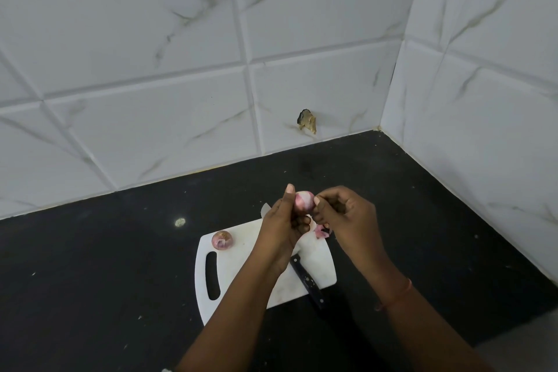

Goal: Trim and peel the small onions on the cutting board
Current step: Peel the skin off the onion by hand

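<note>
My left hand (285, 226) holds a small pink onion (303, 201) up above the white cutting board (238, 254), fingers curled round it. My right hand (344, 214) pinches the onion's right side with thumb and fingertips. A second small onion (222, 240), still in its purple skin, sits on the board's far left corner. Pink peel scraps (321, 231) lie on the board under my right hand. A black-handled knife (308, 281) lies on the board's right part, its blade partly hidden by my left hand.
The board rests on a black countertop (120, 251) speckled with small crumbs. White marble-look tiled walls (181, 69) close off the back and right side. A chipped hole (308, 121) marks the back wall.
</note>
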`<state>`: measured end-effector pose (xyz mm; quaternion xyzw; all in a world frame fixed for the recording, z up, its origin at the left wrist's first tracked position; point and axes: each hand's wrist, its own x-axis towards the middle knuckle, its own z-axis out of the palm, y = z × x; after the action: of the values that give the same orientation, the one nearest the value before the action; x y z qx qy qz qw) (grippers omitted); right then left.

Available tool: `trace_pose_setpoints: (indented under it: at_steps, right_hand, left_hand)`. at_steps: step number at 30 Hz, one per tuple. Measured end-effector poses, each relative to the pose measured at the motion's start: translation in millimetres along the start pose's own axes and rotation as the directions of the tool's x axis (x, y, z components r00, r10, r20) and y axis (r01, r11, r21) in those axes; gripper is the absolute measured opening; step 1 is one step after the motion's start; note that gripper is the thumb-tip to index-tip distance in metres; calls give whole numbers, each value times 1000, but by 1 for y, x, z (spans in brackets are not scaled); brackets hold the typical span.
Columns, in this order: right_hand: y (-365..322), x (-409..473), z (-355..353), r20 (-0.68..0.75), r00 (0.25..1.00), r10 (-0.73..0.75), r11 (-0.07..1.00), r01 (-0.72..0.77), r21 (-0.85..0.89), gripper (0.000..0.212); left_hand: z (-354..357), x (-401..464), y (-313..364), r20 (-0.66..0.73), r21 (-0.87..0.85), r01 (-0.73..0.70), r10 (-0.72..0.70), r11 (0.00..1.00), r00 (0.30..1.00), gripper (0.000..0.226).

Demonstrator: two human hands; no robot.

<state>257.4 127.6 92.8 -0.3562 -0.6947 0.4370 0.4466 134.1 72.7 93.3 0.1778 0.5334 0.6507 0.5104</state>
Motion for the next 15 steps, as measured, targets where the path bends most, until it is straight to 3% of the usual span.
trace_pose_setpoints:
  at_steps: [2,5,9,15]
  right_hand:
    - [-2,0,1,29,999,-46,999,46,9,19]
    - [-4,2,1,170,973,-155,986,162,-29,20]
    - [-6,4,2,158,976,-147,988,153,-28,16]
    - [-3,8,6,202,964,-175,982,186,-36,17]
  left_hand:
    - [1,-1,2,-13,-46,56,-57,997,998,52]
    - [0,-3,9,-23,-52,105,-107,993,994,51]
    - [2,-6,17,-83,57,190,-185,980,979,56]
    - [-1,1,21,-110,204,133,-112,970,988,57]
